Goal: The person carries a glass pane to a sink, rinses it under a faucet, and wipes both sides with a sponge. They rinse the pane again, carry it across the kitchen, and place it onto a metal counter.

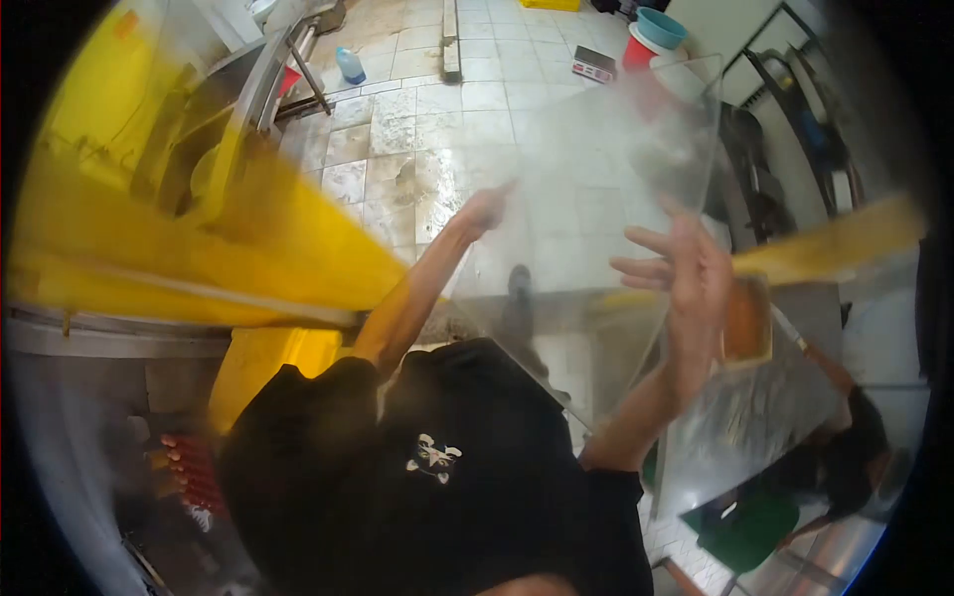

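A large clear panel (pixel 586 169), hazy and see-through, is held up tilted before me. My left hand (pixel 485 211) is closed at its left edge, with the fingertips blurred. At the right edge, my right hand (pixel 691 273) supports the panel, its fingers stretched out against the surface. The floor and my shoe (pixel 519 288) show through the sheet. Whether the panel is glass or plastic I cannot make out.
Yellow-framed walls (pixel 248 248) flank me on the left, with a yellow bin (pixel 283 358) below. Ahead on the tiles (pixel 427 119) are a blue bottle (pixel 350 66), a scale (pixel 593 65) and a teal basin (pixel 662 28). A person (pixel 855 437) is at right, near a green stool (pixel 750 526) and metal table (pixel 765 407).
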Demonstrator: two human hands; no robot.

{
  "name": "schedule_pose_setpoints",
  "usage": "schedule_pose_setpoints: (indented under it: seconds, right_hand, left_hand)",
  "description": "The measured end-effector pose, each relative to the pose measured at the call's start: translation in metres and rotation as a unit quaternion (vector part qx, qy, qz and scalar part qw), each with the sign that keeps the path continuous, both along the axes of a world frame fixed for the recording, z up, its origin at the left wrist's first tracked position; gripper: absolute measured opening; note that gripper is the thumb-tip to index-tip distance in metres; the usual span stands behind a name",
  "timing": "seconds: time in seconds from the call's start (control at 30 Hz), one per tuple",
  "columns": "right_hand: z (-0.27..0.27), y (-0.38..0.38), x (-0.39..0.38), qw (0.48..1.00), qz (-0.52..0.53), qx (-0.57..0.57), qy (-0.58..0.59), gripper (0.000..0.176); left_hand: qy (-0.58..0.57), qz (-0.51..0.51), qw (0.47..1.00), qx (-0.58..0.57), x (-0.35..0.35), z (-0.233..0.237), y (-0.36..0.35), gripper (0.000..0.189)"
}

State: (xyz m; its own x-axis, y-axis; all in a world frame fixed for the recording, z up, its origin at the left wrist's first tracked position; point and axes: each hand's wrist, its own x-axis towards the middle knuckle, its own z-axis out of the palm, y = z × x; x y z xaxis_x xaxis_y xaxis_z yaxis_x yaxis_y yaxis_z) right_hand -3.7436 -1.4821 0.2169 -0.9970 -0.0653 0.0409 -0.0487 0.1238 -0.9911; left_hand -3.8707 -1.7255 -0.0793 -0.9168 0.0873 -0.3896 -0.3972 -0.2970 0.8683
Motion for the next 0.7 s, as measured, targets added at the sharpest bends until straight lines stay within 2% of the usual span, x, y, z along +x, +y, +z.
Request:
schedule_pose_setpoints:
  seconds: [0.03,0.1,0.13,0.17,0.2,0.27,0.3,0.37,0.47,0.57,0.63,0.7]
  right_hand:
    - [-0.009,-0.007,-0.042,1.000,0.027,0.010,-0.004,0.046]
    - [-0.021,-0.030,-0.132,0.996,0.082,-0.006,-0.017,0.046]
    - [-0.024,-0.039,-0.166,0.991,0.124,-0.019,-0.040,0.047]
    - [-0.025,-0.058,-0.207,0.986,0.159,-0.024,-0.052,0.047]
    - [-0.022,-0.078,-0.242,0.981,0.188,-0.022,-0.052,0.047]
    - [-0.024,-0.127,-0.316,0.960,0.261,-0.036,-0.094,0.047]
    - [-0.023,-0.153,-0.348,0.950,0.296,-0.033,-0.100,0.046]
    - [-0.026,-0.197,-0.418,0.925,0.364,-0.036,-0.108,0.046]
    - [-0.035,-0.273,-0.507,0.888,0.445,-0.033,-0.110,0.044]
    - [-0.052,-0.347,-0.585,0.858,0.507,-0.017,-0.082,0.042]
    - [-0.062,-0.401,-0.627,0.846,0.528,-0.005,-0.074,0.040]
    - [-0.064,-0.446,-0.662,0.833,0.545,0.030,-0.088,0.039]
  left_hand:
    - [-0.003,0.018,0.999,0.031,-0.029,-0.020,-0.022,0.022]
    - [0.003,0.058,0.996,0.062,-0.090,-0.021,-0.070,0.021]
    - [-0.040,0.111,0.992,0.038,-0.099,-0.016,-0.085,0.019]
    - [-0.085,0.170,0.982,0.020,-0.107,-0.014,-0.106,0.033]
    - [-0.084,0.198,0.976,0.023,-0.112,-0.010,-0.131,0.033]
    - [-0.103,0.257,0.961,0.026,-0.125,-0.008,-0.182,0.049]
    - [-0.104,0.282,0.953,0.031,-0.129,-0.003,-0.204,0.049]
    - [-0.063,0.394,0.916,0.045,-0.141,0.012,-0.236,0.045]
    - [-0.059,0.453,0.885,0.092,-0.161,0.026,-0.298,0.045]
    - [-0.042,0.499,0.861,0.085,-0.189,0.024,-0.353,0.050]
    - [-0.008,0.526,0.846,0.090,-0.220,0.034,-0.414,0.052]
    - [-0.038,0.557,0.828,0.053,-0.244,0.042,-0.448,0.054]
